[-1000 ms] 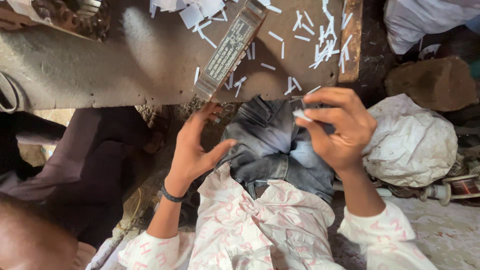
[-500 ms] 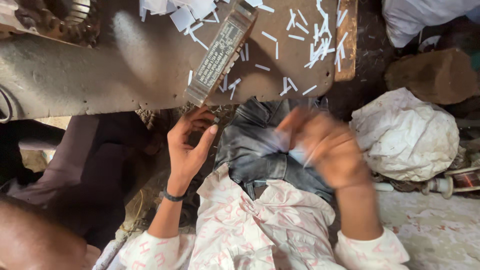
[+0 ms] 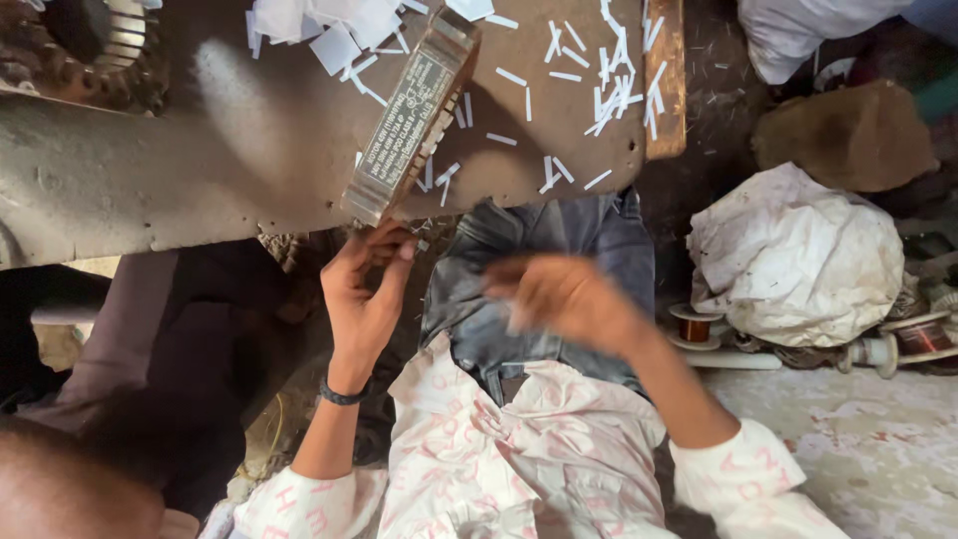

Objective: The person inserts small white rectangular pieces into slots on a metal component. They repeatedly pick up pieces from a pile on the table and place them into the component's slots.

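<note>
Head view — straight down, close over lap (image 3: 539, 299).

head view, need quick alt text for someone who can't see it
Seen from above, a seated person's left hand touches the near end of a long ridged bar on a worn metal table strewn with white paper strips; the right hand blurs over their lap.

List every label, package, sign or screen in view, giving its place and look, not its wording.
Printed label: a long tan rectangle with dark print on a toothed brown bar, lying slanted on the worktable just above the left hand.
Bundled white sack: crumpled, stained, on the floor at right.
No signs or screens.
</note>
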